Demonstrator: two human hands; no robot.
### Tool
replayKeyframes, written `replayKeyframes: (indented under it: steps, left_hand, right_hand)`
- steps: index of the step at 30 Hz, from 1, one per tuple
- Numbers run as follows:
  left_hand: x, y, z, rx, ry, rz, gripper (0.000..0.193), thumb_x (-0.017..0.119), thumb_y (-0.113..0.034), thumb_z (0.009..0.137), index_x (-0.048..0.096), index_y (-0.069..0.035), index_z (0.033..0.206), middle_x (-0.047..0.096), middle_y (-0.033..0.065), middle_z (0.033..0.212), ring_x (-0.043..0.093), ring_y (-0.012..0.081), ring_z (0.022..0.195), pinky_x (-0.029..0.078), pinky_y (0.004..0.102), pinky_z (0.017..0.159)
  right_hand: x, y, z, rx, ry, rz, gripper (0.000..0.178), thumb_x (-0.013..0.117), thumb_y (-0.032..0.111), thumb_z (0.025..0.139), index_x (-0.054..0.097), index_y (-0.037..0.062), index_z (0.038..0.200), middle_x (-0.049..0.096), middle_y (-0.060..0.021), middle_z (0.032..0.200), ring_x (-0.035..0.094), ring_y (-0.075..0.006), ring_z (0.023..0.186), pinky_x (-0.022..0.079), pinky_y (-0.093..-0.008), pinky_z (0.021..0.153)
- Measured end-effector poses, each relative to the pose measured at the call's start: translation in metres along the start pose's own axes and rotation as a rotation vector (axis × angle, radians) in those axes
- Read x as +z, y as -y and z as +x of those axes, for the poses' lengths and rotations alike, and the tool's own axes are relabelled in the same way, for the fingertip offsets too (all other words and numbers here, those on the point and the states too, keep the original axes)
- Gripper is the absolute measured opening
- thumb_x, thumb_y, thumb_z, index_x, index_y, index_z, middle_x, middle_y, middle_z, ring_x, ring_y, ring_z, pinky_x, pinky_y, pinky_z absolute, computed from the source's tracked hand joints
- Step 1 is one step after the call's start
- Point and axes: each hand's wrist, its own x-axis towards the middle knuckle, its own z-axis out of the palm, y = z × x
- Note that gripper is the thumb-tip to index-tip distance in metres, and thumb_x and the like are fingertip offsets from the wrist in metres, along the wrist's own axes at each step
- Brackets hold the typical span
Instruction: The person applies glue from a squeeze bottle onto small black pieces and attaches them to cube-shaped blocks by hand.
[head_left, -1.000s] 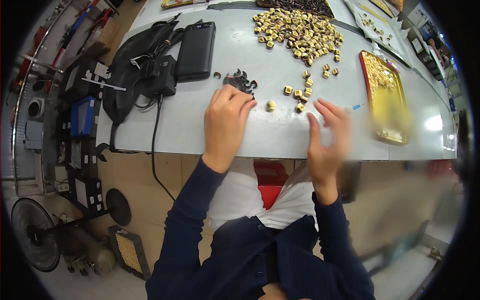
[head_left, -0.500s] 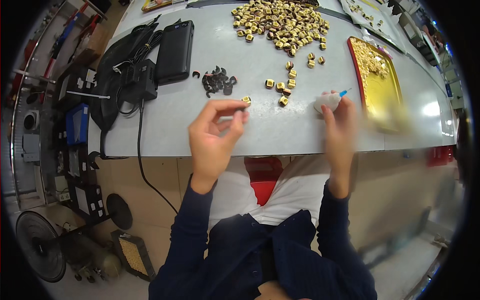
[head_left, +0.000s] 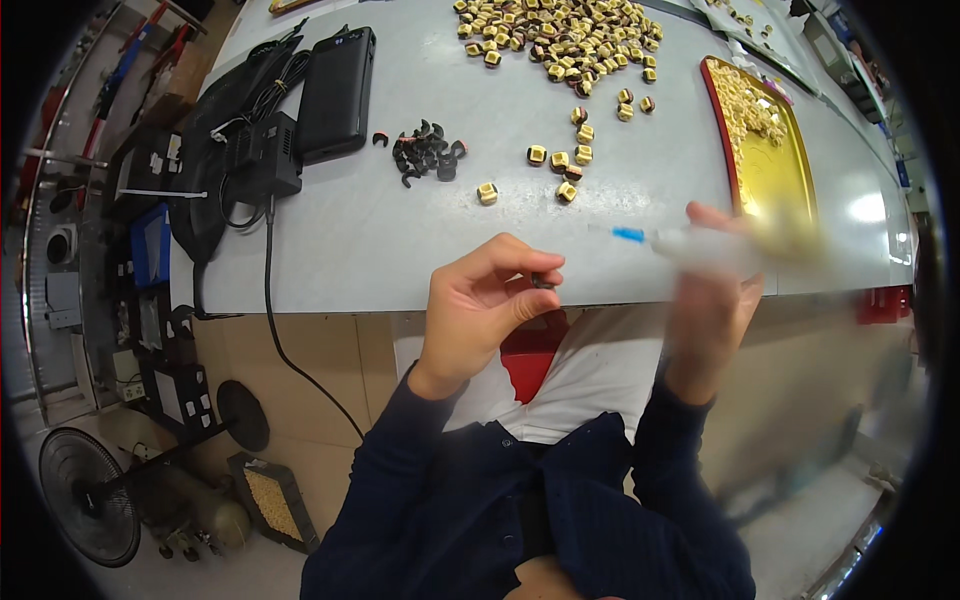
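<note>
At table edge: left hand pinched a small dark clip between thumb and fingers; right hand, blurred, was closed around a white dispenser with a blue tip aimed at it.
Clip looked light, stiff and tiny, so easy to drop; best pinched by its sides, as held, just off the front edge of the table. Dispenser body looked light, grip mid-barrel. Counts: one clip in hand, one dark clip pile (too many to count), five loose tan blocks near it, one big heap, one yellow tray.
</note>
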Motion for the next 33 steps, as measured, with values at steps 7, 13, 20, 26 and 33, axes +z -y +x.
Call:
replayKeyframes:
  steps: [7, 13, 20, 26, 33]
  left_hand:
    - [0.008, 0.002, -0.008, 0.007, -0.03, 0.022, 0.026, 0.066, 0.014, 0.072, 0.063, 0.005, 0.096, 0.061, 0.0127, 0.086, 0.064, 0.0187, 0.079, 0.056, 0.0254, 0.068]
    - [0.005, 0.004, -0.006, 0.122, 0.002, 0.099, 0.028, 0.066, 0.017, 0.069, 0.065, 0.005, 0.094, 0.059, 0.0137, 0.086, 0.064, 0.0193, 0.076, 0.058, 0.0263, 0.065]
    - [0.007, 0.004, -0.005, 0.157, -0.005, 0.166, 0.03, 0.068, 0.016, 0.067, 0.067, 0.003, 0.094, 0.059, 0.0124, 0.085, 0.064, 0.0175, 0.073, 0.057, 0.0245, 0.063]
    - [0.008, 0.005, -0.005, 0.173, -0.019, 0.219, 0.03, 0.069, 0.014, 0.066, 0.067, 0.003, 0.094, 0.059, 0.0111, 0.083, 0.063, 0.0162, 0.069, 0.056, 0.0226, 0.059]
    - [0.008, 0.005, -0.006, 0.173, -0.023, 0.239, 0.029, 0.069, 0.013, 0.067, 0.067, 0.003, 0.094, 0.059, 0.0109, 0.082, 0.063, 0.0157, 0.066, 0.054, 0.0217, 0.056]
  right_hand:
    - [0.019, 0.005, -0.011, 0.092, 0.072, -0.077, 0.052, 0.044, 0.054, 0.089, 0.038, 0.0045, 0.105, 0.063, -0.0188, 0.079, 0.048, -0.0088, 0.052, 0.038, -0.0176, 0.048]
    - [0.023, 0.007, -0.013, 0.046, 0.052, -0.193, 0.049, 0.044, 0.053, 0.09, 0.037, 0.0053, 0.099, 0.062, -0.0155, 0.068, 0.038, -0.005, 0.042, 0.031, -0.0163, 0.04]
    - [0.023, 0.007, -0.013, 0.075, 0.054, -0.206, 0.05, 0.047, 0.054, 0.088, 0.037, 0.0056, 0.096, 0.062, -0.0157, 0.067, 0.038, -0.0045, 0.042, 0.031, -0.0162, 0.041]
    - [0.026, 0.007, -0.014, 0.091, 0.051, -0.179, 0.049, 0.048, 0.053, 0.088, 0.037, 0.0056, 0.095, 0.063, -0.0158, 0.069, 0.037, -0.0039, 0.044, 0.032, -0.0166, 0.043]
    - [0.021, 0.007, -0.014, 0.095, 0.023, -0.169, 0.048, 0.047, 0.051, 0.089, 0.037, 0.005, 0.094, 0.062, -0.0161, 0.069, 0.037, -0.0039, 0.044, 0.033, -0.0167, 0.043]
